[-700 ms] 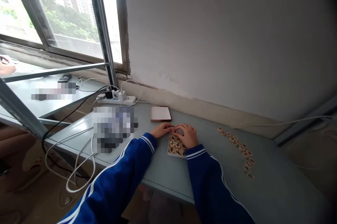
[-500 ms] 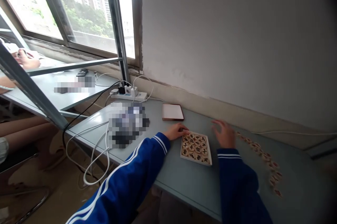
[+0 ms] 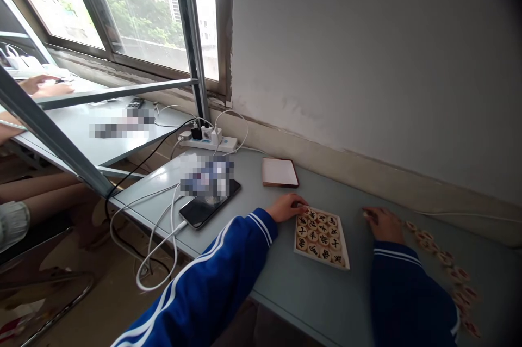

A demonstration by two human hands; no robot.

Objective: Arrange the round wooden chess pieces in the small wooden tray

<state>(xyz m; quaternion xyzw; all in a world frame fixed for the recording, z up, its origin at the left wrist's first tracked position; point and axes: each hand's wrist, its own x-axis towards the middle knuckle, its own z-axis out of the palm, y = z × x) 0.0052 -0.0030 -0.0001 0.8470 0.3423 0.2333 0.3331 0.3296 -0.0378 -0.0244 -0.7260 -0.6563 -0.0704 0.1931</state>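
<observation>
**Left hand steadies the tray, right hand at the loose pieces**

I start with the grey table [image 3: 285,292], which runs along the wall under the window and carries everything. Near its back edge a flat box lid [image 3: 279,172] lies apart, presumably set there to keep it clear of the work. In front of me sits the shallow wooden tray [image 3: 321,236], its round chess pieces [image 3: 317,230] packed in tidy rows, black characters up. A row of loose pieces [image 3: 432,246] with red markings trails off to the right of it.

My left hand [image 3: 287,207] rests at the tray's upper left corner, fingers loosely curled against the rim and holding nothing; I judge it is there to keep the tray from sliding. My right hand [image 3: 381,223] lies low on the table well right of the tray, at the near end of the loose row. Its fingers are bent, and I cannot tell whether they pinch a piece.

A phone [image 3: 210,203] lies to the left, plugged in by a white cable.
</observation>
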